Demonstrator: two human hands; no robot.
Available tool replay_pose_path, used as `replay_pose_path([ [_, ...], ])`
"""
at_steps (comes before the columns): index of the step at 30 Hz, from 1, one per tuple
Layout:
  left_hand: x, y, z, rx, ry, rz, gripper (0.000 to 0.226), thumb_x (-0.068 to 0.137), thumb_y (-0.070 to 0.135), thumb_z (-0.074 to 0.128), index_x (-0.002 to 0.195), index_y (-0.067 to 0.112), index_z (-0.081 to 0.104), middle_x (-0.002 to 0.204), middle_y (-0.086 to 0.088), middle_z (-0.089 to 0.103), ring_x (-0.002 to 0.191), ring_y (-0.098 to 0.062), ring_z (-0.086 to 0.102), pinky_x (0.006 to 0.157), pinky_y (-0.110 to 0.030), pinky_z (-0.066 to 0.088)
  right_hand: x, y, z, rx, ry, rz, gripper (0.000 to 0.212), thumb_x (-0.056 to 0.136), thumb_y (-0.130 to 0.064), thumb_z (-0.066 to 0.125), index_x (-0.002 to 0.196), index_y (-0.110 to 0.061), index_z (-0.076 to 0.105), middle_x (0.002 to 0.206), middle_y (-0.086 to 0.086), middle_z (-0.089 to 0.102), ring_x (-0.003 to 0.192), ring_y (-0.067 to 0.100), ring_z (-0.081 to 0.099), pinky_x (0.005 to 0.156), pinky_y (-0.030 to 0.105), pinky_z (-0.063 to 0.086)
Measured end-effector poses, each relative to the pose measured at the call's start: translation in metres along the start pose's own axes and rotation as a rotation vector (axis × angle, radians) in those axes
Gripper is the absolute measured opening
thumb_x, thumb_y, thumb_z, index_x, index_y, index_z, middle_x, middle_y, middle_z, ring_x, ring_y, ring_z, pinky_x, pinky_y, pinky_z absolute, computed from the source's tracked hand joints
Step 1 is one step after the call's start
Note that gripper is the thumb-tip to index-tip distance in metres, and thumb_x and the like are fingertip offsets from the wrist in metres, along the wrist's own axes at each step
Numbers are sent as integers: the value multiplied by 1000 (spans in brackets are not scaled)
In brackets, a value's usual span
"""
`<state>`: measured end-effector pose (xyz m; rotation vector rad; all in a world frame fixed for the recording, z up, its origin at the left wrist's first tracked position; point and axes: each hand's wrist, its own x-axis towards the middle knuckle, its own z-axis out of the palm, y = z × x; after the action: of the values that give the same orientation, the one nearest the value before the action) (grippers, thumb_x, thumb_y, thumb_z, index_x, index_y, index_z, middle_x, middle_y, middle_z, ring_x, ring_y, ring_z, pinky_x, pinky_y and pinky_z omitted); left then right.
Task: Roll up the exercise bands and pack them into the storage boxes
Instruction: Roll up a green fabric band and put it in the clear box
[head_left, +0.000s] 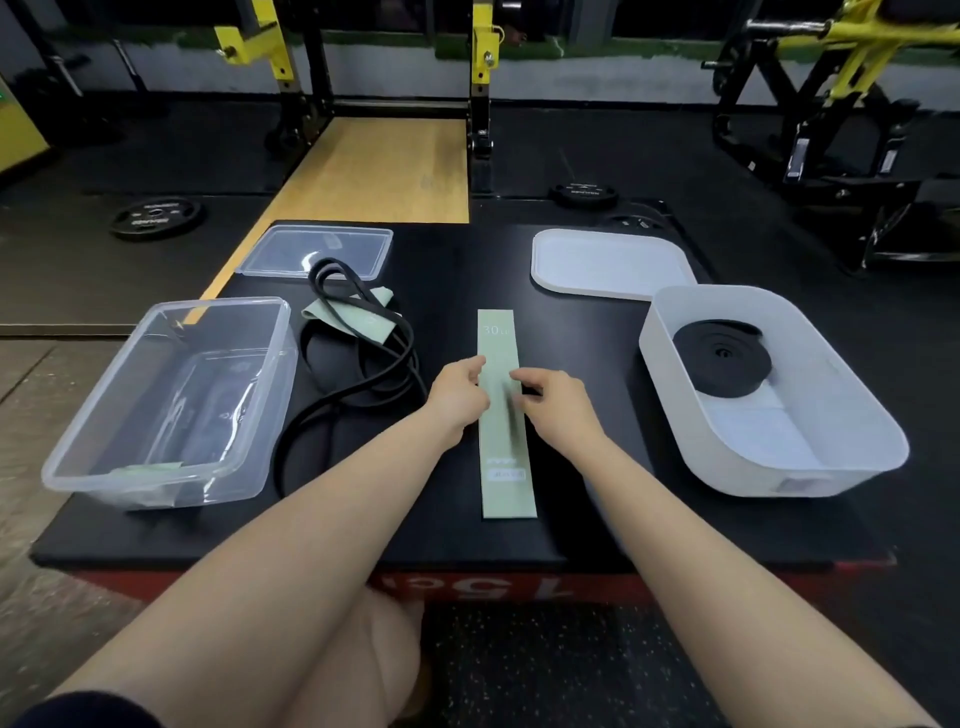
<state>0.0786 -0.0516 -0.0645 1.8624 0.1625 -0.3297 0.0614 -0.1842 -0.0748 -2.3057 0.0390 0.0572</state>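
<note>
Between the clear box (166, 400) and the white box (769, 389), a green band (506, 441) is laid flat on the counter (597, 530). Its middle is pinched by both hands (460, 392) (558, 402). Soft, light, limp fabric is judged; rolling is best started from one end.

On the platform (457, 535) a flat band (505, 441) lies at centre, both hands on its middle; left of it loose bands (358, 364), then a clear box (171, 400), its lid (317, 253) behind; right, a tub (769, 400) holding a rolled band (722, 358), its lid (610, 265) behind.
</note>
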Motion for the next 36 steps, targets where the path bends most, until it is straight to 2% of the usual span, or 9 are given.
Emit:
replay_pose_path([
  [2, -12, -7, 1, 83, -28, -3, 70, 81, -22, 41, 144, 6, 31, 148, -7, 37, 138, -18, 33, 110, -30, 34, -17, 0, 1, -20, -16, -33, 31, 91, -6, 54, 121, -11, 62, 115, 9, 66, 103, 25, 61, 86, 22, 45],
  [7, -43, -20, 3, 191, -69, 38, 73, 79, -21, 41, 144, 10, 33, 150, -7, 35, 140, -17, 30, 99, -20, 36, -48, 4, 3, -105, -45, -89, 20, 88, 0, 55, 106, 4, 63, 110, 20, 64, 106, 35, 58, 93, 44, 46],
  [10, -55, -24, 3, 66, -40, -5, 71, 79, -23, 39, 143, 8, 35, 148, -7, 37, 139, -16, 32, 110, -32, 35, -60, 5, 5, -80, -43, -87, 24, 89, -1, 56, 111, -1, 65, 116, 15, 64, 108, 30, 59, 95, 38, 47],
  [13, -65, -25, 4, -88, -10, -51, 69, 78, -25, 37, 141, 4, 38, 146, -10, 40, 137, -18, 35, 109, -37, 38, -66, 6, 8, -39, -43, -51, 34, 91, -3, 54, 123, -10, 61, 127, 5, 60, 115, 21, 57, 93, 23, 44],
  [15, -70, -27, 4, -100, -6, -35, 68, 79, -24, 37, 140, 5, 39, 145, -10, 42, 136, -17, 37, 109, -37, 37, -68, 6, 9, -51, -55, -59, 35, 92, -5, 54, 126, -11, 59, 131, 3, 57, 119, 19, 55, 96, 23, 42],
  [19, -81, -29, 4, 245, -12, 111, 58, 83, -10, 51, 136, 14, 46, 142, -6, 45, 133, -17, 40, 106, -29, 38, -74, 8, 7, -145, -46, -126, 34, 91, -9, 58, 125, -10, 60, 133, 2, 55, 124, 17, 49, 100, 19, 33],
  [25, -95, -34, 4, 592, -132, 233, 39, 80, 14, 70, 116, 19, 57, 131, -4, 50, 110, -18, 52, 85, -21, 39, -87, 17, 1, -197, -51, -189, 27, 90, -13, 60, 117, -12, 65, 124, 0, 61, 118, 15, 53, 97, 19, 36],
  [31, -105, -44, 2, 718, -181, 323, 26, 78, 19, 74, 93, 18, 53, 129, 0, 44, 121, -17, 44, 97, -22, 33, -96, 22, 1, -227, -41, -216, 26, 90, -17, 60, 115, -13, 67, 125, -2, 61, 120, 14, 51, 97, 16, 31],
  [36, -107, -50, 4, 718, -139, 356, 10, 87, 14, 63, 96, 11, 59, 148, 0, 34, 136, -16, 32, 104, -20, 23, -99, 26, 4, -249, -17, -248, 25, 92, -20, 58, 115, -15, 66, 125, -4, 61, 121, 13, 48, 93, 12, 27],
])
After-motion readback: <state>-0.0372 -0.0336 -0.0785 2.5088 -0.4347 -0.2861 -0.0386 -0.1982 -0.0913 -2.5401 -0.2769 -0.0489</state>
